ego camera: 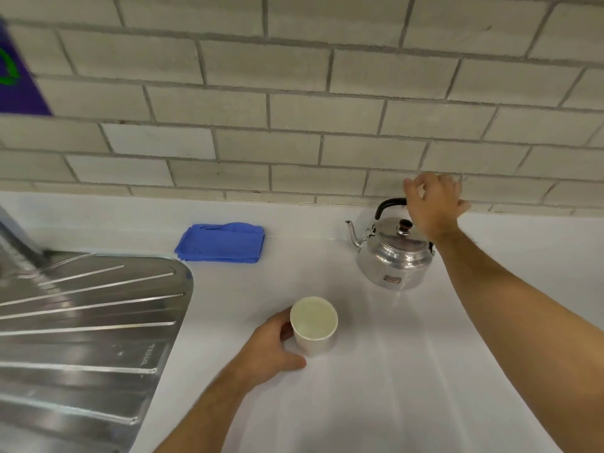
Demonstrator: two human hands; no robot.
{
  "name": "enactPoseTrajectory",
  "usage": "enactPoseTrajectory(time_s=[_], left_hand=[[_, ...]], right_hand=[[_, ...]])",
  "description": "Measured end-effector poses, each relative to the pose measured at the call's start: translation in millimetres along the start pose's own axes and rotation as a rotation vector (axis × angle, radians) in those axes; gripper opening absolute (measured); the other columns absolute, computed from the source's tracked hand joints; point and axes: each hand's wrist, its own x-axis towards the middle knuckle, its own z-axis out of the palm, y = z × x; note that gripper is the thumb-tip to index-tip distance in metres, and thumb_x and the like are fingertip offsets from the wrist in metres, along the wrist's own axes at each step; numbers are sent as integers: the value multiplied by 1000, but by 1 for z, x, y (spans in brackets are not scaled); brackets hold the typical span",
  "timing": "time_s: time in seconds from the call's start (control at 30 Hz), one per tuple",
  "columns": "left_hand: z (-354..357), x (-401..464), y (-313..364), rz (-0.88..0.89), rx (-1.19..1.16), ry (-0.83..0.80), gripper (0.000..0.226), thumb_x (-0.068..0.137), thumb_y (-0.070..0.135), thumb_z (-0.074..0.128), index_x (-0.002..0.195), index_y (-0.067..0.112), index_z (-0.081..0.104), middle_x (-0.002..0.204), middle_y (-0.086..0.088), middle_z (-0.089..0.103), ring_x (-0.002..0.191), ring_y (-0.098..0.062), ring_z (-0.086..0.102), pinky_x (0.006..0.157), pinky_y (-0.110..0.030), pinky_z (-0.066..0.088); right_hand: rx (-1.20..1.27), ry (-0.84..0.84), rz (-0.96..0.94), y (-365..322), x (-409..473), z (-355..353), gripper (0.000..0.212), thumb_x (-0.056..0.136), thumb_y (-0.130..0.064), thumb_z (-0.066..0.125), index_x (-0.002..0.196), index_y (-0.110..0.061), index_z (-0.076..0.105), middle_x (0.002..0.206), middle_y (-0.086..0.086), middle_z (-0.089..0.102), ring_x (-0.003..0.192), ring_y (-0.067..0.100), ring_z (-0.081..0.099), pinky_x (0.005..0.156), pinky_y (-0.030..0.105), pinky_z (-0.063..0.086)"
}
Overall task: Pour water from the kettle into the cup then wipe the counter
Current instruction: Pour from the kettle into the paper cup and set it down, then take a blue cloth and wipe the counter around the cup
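A shiny metal kettle [397, 256] with a black handle and a dark lid knob stands on the white counter [376, 371] near the back wall, its spout pointing left. My right hand [431, 204] hovers over the top of the handle with fingers spread and loosely curled, hiding the handle's right part. A white cup [314, 325] stands upright in front of the kettle, to its left. My left hand [271, 348] wraps around the cup's left side. I cannot tell whether the cup holds water. A folded blue cloth [222, 243] lies at the back, left of the kettle.
A ribbed steel sink drainboard [81, 322] fills the left side, its rim beside my left forearm. A grey brick-tiled wall [294, 125] rises behind the counter. A purple sign [16, 76] hangs at the upper left.
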Motion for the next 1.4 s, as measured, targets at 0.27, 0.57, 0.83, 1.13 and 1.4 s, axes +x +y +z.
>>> enactPoseTrajectory(time_s=[0.27,0.57,0.83,1.13,1.4], left_hand=[[-85,15,8,-143,-4,403,31,81,6,67,107,23,67,105,-1,66,84,-13,63,58,-17,47],[-201,72,-15,-309,-26,805,43,87,12,57,129,8,50,115,-14,61,86,-26,63,66,-29,49],[-238,101,-20,-388,140,643,31,82,16,62,57,7,46,55,-6,45,48,-20,43,47,-25,34],[-256,119,-11,-366,7,609,12,77,11,64,75,1,59,77,-18,64,72,-37,71,79,-44,61],[-257,119,-7,-217,-198,499,33,82,-12,51,102,10,67,91,-10,56,71,-20,58,62,-26,58]], right_hand=[[316,-427,-158,-105,-57,42,13,83,-9,65,88,-21,66,76,-5,59,69,17,57,60,23,46],[243,-922,424,-181,-102,151,40,89,-18,69,121,-2,53,117,18,62,96,28,70,79,33,61],[308,-825,558,-187,-108,192,34,82,-13,77,107,1,59,94,19,67,77,24,65,82,37,60],[516,-901,759,-192,-106,195,23,80,-1,73,99,3,62,84,18,65,76,29,68,65,32,59],[700,-849,833,-196,-104,202,36,86,-6,74,117,0,58,107,21,64,77,25,64,67,31,57]])
